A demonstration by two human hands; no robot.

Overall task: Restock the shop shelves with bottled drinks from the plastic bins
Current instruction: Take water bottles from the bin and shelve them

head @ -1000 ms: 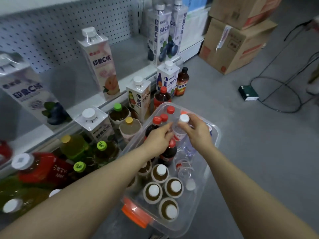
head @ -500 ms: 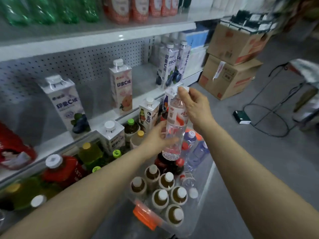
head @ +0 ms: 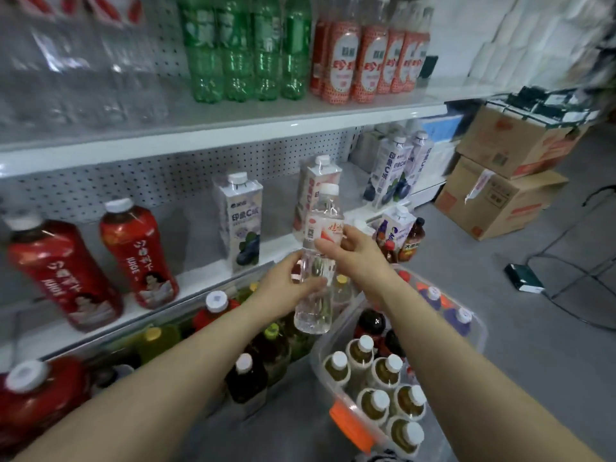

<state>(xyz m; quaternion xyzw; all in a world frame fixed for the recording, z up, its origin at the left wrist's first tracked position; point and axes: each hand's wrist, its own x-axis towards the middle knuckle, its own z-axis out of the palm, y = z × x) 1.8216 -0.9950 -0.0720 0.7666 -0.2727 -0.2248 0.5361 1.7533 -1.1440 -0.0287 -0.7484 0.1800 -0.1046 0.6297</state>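
A clear water bottle [head: 318, 258] with a white cap and a red-and-white label is held upright in front of the middle shelf [head: 206, 278]. My left hand [head: 283, 288] grips its lower body. My right hand [head: 353, 251] grips it at the label from the right. Below stands the clear plastic bin [head: 480, 331] with an orange latch, holding several white-capped tea bottles [head: 383, 388] and dark red-capped bottles. The middle shelf carries two red juice bottles [head: 136, 251] and white drink cartons [head: 240, 221].
The top shelf [head: 300, 118] holds clear water bottles, green soda bottles [head: 246, 48] and red-labelled bottles [head: 363, 58]. The bottom shelf is packed with mixed bottles [head: 213, 311]. Cardboard boxes [head: 500, 191] are stacked at the right; a small dark box [head: 524, 278] and cables lie on the grey floor.
Both hands lifted the water bottle out of the bin and raised it to the middle shelf's height. My right hand slid from the cap down to the label. The view tilted upward.
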